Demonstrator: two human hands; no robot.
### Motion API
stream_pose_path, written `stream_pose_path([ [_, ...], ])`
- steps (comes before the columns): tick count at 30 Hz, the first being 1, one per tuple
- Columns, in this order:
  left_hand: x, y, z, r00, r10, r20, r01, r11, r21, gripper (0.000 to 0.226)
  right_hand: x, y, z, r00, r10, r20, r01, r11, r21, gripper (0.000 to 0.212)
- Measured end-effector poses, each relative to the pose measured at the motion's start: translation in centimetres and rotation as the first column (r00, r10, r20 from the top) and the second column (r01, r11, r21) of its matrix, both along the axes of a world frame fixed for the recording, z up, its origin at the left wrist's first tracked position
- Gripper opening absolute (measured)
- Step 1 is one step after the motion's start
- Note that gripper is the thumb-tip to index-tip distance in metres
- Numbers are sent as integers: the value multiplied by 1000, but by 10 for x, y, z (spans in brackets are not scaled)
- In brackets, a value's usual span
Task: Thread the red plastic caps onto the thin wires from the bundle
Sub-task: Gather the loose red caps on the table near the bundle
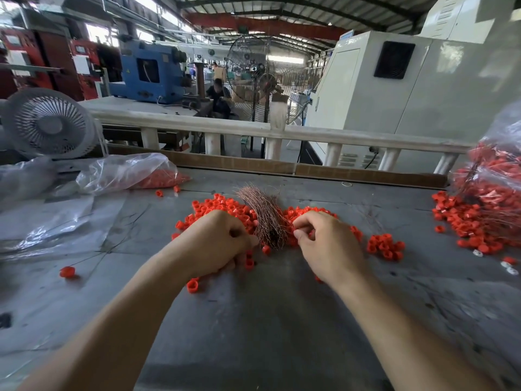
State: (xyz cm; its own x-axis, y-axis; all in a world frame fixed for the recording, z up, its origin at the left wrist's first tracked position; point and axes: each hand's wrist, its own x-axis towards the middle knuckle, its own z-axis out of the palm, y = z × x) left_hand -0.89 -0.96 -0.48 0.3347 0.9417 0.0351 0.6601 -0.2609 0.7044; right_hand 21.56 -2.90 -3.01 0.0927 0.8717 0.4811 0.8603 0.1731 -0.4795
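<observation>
A bundle of thin coppery wires [265, 213] lies on the grey table [253, 320], fanned out over a heap of loose red plastic caps [214, 206]. My left hand [214, 244] sits just left of the bundle's near end, fingers curled, with red caps showing under its fingers. My right hand [329, 244] is just right of the bundle, its thumb and fingers pinched together beside the wires; what they pinch is too small to make out. More caps [384, 246] lie right of that hand.
A clear bag with red caps [132, 173] lies at the back left beside a white fan [49, 124]. A big pile of caps threaded on wires [479, 221] and a bag sit at the right edge. Single caps [67, 272] lie scattered. A white rail [282, 132] borders the back.
</observation>
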Motion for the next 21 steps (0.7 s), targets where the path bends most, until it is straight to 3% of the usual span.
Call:
stream_pose_path([
  [4,2,-1,2,995,72,68,-82,983,166,42,-5,4,1,1000,-8,14,7,998,55,13],
  [9,7,-4,3,983,110,148,-141,966,216,41,-13,9,0,996,-18,90,13,998,62,4],
  [13,8,-3,1,979,100,175,-143,957,251,37,-17,6,2,996,5,87,-13,995,96,8],
  [17,12,-5,3,970,25,240,-102,943,316,9,-22,-4,13,996,58,71,-73,970,233,9],
  [21,19,-11,4,965,-76,249,-24,927,375,18,-29,-16,24,983,173,67,-185,922,341,6],
])
